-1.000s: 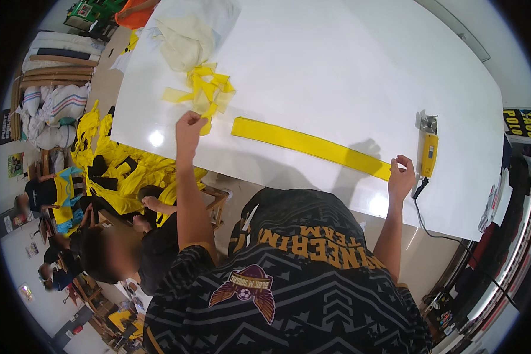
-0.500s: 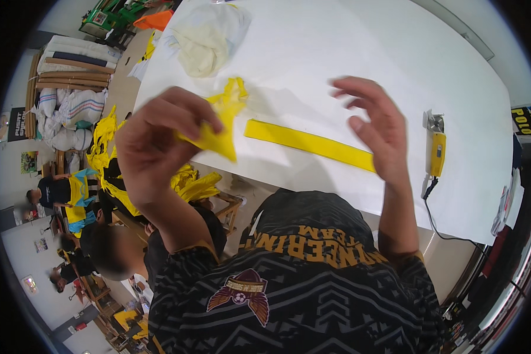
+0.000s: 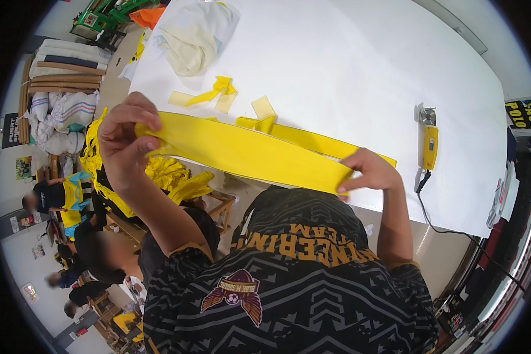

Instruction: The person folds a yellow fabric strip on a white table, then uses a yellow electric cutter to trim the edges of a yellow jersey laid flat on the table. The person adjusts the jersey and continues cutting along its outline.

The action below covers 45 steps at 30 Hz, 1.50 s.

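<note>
A long yellow fabric strip is stretched above the near edge of the table. My left hand pinches its left end between thumb and fingers. At the other end my right hand has thumb and fingers closed on the strip. Behind it, partly covered, a second yellow strip lies flat on the white tabletop. A small pale-yellow folded piece rests at that strip's left end. Farther left lies a twisted yellow scrap.
A yellow corded electric cutter lies at the table's right, its black cable running off the edge. A translucent bag sits at the far left of the table. Yellow cloth is heaped beside the table, near a seated person.
The crumpled yellow cloth in my left hand is now drawn out into a long strip. My right hand, open over the table before, has come down and gripped the other end.
</note>
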Each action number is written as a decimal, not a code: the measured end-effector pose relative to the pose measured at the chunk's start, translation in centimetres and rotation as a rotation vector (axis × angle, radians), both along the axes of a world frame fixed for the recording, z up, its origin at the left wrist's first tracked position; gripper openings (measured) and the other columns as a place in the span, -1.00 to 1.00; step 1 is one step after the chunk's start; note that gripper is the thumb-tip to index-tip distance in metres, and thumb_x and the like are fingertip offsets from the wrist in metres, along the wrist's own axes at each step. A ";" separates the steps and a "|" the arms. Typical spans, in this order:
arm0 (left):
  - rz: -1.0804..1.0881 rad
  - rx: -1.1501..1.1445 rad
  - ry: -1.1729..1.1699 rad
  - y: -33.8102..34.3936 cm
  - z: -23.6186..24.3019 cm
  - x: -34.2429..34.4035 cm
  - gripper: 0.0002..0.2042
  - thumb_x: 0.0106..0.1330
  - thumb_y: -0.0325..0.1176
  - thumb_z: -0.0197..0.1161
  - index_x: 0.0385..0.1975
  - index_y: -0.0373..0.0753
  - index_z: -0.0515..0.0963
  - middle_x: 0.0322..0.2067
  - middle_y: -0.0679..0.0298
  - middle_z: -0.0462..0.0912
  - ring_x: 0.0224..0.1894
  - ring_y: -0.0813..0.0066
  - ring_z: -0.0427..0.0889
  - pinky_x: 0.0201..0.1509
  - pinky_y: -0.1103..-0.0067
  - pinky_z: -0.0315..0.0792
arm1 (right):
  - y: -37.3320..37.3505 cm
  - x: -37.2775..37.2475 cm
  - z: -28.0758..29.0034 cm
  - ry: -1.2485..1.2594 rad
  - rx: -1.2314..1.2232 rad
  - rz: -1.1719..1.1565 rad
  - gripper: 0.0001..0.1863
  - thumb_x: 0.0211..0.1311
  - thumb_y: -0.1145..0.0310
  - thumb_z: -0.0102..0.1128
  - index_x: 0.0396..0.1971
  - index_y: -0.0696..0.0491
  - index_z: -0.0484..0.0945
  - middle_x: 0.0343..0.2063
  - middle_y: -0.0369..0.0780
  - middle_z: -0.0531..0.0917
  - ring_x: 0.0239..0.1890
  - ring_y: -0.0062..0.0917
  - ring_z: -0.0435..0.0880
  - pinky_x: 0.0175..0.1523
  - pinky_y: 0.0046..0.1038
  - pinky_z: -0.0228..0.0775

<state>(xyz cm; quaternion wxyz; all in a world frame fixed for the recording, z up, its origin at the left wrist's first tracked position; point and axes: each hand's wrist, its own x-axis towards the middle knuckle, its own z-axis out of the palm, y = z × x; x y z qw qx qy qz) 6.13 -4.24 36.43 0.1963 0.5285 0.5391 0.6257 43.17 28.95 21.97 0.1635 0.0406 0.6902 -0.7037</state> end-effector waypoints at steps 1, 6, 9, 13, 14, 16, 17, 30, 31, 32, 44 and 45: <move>0.053 -0.011 -0.052 -0.8 -0.1 -0.4 -0.64 0.17 -0.58 0.62 -0.02 -0.40 0.73 -0.08 0.09 0.77 -0.10 0.33 0.61 0.07 0.42 0.47 | 0.6 1.5 -0.4 -0.067 -0.070 0.033 -0.86 0.30 0.44 0.65 -0.31 0.22 0.88 -0.42 -0.17 0.89 -0.39 -0.51 0.87 -0.20 -0.45 0.69; 0.164 -0.600 -0.271 0.3 -6.5 -1.4 -0.56 0.22 -0.61 0.61 0.13 -0.41 0.74 0.10 0.15 0.77 -0.08 0.58 0.68 -0.04 0.53 0.56 | 3.0 10.5 -4.5 -0.383 -0.142 -0.180 -0.78 0.23 0.44 0.67 -0.30 0.31 0.85 -0.41 -0.15 0.90 -0.42 -0.50 0.88 -0.22 -0.44 0.68; 0.034 -1.030 -0.180 0.2 -16.6 -3.2 -0.57 0.24 -0.50 0.58 0.14 -0.32 0.75 0.15 0.21 0.78 0.15 0.40 0.76 0.21 0.50 0.63 | 4.1 15.0 -8.9 -0.505 0.013 -0.270 -0.71 0.20 0.34 0.68 -0.28 0.29 0.87 -0.41 -0.15 0.89 -0.39 -0.50 0.87 -0.17 -0.46 0.63; 0.065 -1.131 0.189 -1.6 -28.4 -2.1 -0.50 0.15 -0.45 0.60 0.16 -0.24 0.76 0.07 0.16 0.82 0.11 0.39 0.74 0.19 0.40 0.59 | 2.4 15.9 -10.4 -0.534 0.196 -0.357 -0.70 0.23 0.30 0.67 -0.27 0.27 0.86 -0.44 -0.16 0.87 -0.39 -0.54 0.84 -0.17 -0.44 0.60; 0.068 -1.105 0.193 -2.3 -30.6 -2.2 -0.49 0.13 -0.44 0.61 0.16 -0.23 0.76 0.04 0.16 0.83 0.09 0.38 0.74 0.18 0.39 0.58 | 1.8 15.9 -11.2 -0.537 0.196 -0.375 -0.70 0.24 0.30 0.66 -0.26 0.27 0.86 -0.44 -0.16 0.87 -0.39 -0.54 0.84 -0.17 -0.44 0.60; -0.008 -1.057 0.100 -3.8 -33.1 -3.3 -0.42 0.11 -0.48 0.61 0.24 -0.22 0.75 -0.01 0.10 0.82 0.04 0.27 0.74 0.18 0.36 0.60 | 0.7 14.2 -10.9 -0.561 0.132 -0.386 -0.69 0.27 0.28 0.63 -0.24 0.27 0.85 -0.43 -0.15 0.88 -0.38 -0.54 0.84 -0.16 -0.46 0.59; -0.048 -1.032 0.054 -4.6 -34.0 -4.2 -0.38 0.11 -0.50 0.61 0.28 -0.22 0.75 -0.04 0.08 0.82 0.02 0.21 0.74 0.19 0.35 0.61 | 0.2 13.4 -11.1 -0.563 0.158 -0.395 -0.69 0.29 0.28 0.62 -0.23 0.27 0.84 -0.43 -0.15 0.88 -0.38 -0.54 0.83 -0.16 -0.46 0.59; 0.321 -1.000 0.019 -2.5 -30.9 -6.5 -0.17 0.16 -0.54 0.65 0.54 -0.03 0.59 -0.24 0.20 0.65 -0.21 0.38 0.59 -0.06 0.41 0.52 | -3.5 5.8 -10.4 -0.408 0.271 -0.540 -0.74 0.43 0.32 0.52 -0.14 0.24 0.84 -0.36 -0.16 0.86 -0.30 -0.55 0.82 -0.07 -0.43 0.63; 0.302 -1.000 0.053 -2.5 -31.5 -6.3 -0.23 0.16 -0.53 0.64 0.48 -0.07 0.63 -0.27 0.25 0.60 -0.23 0.41 0.54 -0.07 0.45 0.48 | -3.1 6.1 -10.3 -0.418 0.307 -0.529 -0.74 0.41 0.32 0.52 -0.14 0.24 0.84 -0.36 -0.16 0.87 -0.29 -0.55 0.82 -0.07 -0.43 0.63; 0.283 -1.000 0.086 -2.6 -32.1 -6.0 -0.30 0.17 -0.53 0.63 0.41 -0.10 0.66 -0.30 0.30 0.55 -0.25 0.44 0.50 -0.09 0.48 0.45 | -2.8 6.4 -10.3 -0.413 0.342 -0.504 -0.74 0.39 0.31 0.54 -0.14 0.23 0.84 -0.37 -0.17 0.86 -0.32 -0.55 0.82 -0.09 -0.43 0.63; 0.229 -0.908 -0.178 2.3 -34.1 -4.3 -0.64 0.34 -0.42 0.60 0.09 -0.37 0.74 -0.34 0.29 0.70 -0.28 0.46 0.57 -0.12 0.45 0.49 | 5.0 16.9 -15.5 -0.541 0.466 -0.923 -0.68 0.44 0.29 0.51 -0.01 0.24 0.84 -0.39 -0.18 0.88 -0.37 -0.58 0.82 -0.22 -0.48 0.59; 0.254 -0.906 -0.073 2.5 -35.1 -4.2 -0.64 0.33 -0.41 0.60 0.09 -0.37 0.75 -0.34 0.26 0.71 -0.29 0.43 0.58 -0.12 0.44 0.49 | 5.2 17.0 -16.0 -0.539 0.475 -0.956 -0.68 0.44 0.29 0.50 -0.01 0.24 0.83 -0.39 -0.18 0.88 -0.37 -0.58 0.83 -0.22 -0.48 0.60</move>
